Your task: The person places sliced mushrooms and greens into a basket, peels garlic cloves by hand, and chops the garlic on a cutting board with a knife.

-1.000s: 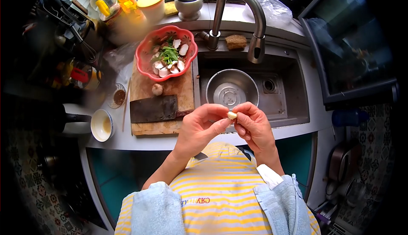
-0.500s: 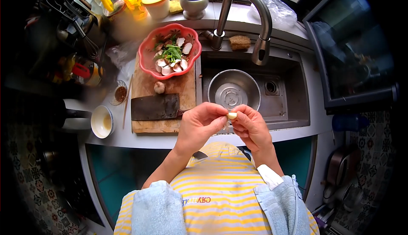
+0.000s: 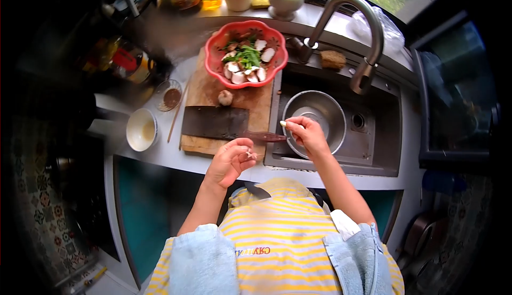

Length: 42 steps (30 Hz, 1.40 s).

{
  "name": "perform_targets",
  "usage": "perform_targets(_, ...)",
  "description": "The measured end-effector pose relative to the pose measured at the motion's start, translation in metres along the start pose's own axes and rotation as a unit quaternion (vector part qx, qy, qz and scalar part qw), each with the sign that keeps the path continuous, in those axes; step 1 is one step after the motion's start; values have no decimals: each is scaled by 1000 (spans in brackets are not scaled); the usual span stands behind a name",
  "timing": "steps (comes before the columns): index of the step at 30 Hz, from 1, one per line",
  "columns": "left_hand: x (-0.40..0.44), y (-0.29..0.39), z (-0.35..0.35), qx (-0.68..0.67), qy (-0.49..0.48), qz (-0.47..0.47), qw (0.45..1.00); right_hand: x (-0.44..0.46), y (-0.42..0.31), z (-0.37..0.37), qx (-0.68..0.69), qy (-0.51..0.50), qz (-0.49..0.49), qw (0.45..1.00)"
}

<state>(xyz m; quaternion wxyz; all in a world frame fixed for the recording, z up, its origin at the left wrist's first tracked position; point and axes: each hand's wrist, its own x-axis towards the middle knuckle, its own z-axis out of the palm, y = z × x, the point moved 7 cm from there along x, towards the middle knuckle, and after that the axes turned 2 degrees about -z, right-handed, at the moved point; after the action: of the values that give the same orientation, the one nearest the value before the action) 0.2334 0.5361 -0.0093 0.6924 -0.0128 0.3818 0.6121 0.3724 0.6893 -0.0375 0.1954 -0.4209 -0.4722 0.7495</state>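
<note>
Pinched between the fingertips of my right hand [image 3: 306, 135] is a pale peeled garlic clove [image 3: 283, 124], held over the left rim of the sink. My left hand [image 3: 230, 162] is curled at the front edge of the cutting board [image 3: 202, 93], with thin garlic skin [image 3: 250, 154] in its fingers. Between and just beyond my hands lies a cleaver [image 3: 216, 122], its dark blade flat on the board and its handle pointing right. A garlic bulb [image 3: 225, 98] sits behind the blade. Farther back, a red scalloped basin [image 3: 210, 63] holds sliced mushrooms and chopped greens.
A metal bowl [image 3: 341, 114] stands in the sink [image 3: 381, 156] under the curved faucet [image 3: 376, 33]. Left of the board are a white bowl [image 3: 142, 129], a small dish of brown sauce [image 3: 172, 97] and a chopstick [image 3: 178, 116]. A mortar [image 3: 286, 2] stands on the back ledge.
My hands have parted. The right one has carried the clove forward toward the sink's left rim, while the left has moved slightly left with the skin. The whole view has shifted and tilted.
</note>
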Motion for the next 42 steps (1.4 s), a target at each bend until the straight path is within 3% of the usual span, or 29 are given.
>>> perform_targets(4,-21,10,-32,-96,14,46,994,79,23,2,-186,-9,-51,981)
perform_targets(6,-31,14,-42,-107,37,84,990,108,24,15,-339,-3,-94,936)
perform_targets(9,-47,20,-56,-84,76,136,984,133,26,41,-428,11,-144,892)
perform_targets(14,-51,18,-72,-137,57,146,978,166,60,33,-292,25,-93,952)
perform_targets(16,-44,18,-67,-210,11,126,969,141,42,33,-192,21,-16,981)
perform_targets(17,-39,18,-65,-224,-18,124,967,131,46,29,-45,2,51,998)
perform_targets(19,-30,20,-53,-197,-15,98,975,96,40,31,226,-79,162,957)
perform_targets(22,-8,19,-30,-150,-52,52,986,29,3,36,336,-123,160,920)
perform_targets(24,6,21,-2,-107,-75,32,991,-10,-24,38,345,-174,122,914)
perform_targets(28,24,19,60,-54,-122,5,991,-60,-50,21,345,-168,63,921)
perform_targets(33,27,-2,112,120,-142,7,983,-95,-65,-1,420,-216,-31,881)
perform_targets(37,27,-22,137,189,-150,-3,970,-118,-80,-18,290,-82,-103,948)
perform_targets(42,25,-33,157,248,-175,14,953,-125,-77,-30,217,-73,-155,961)
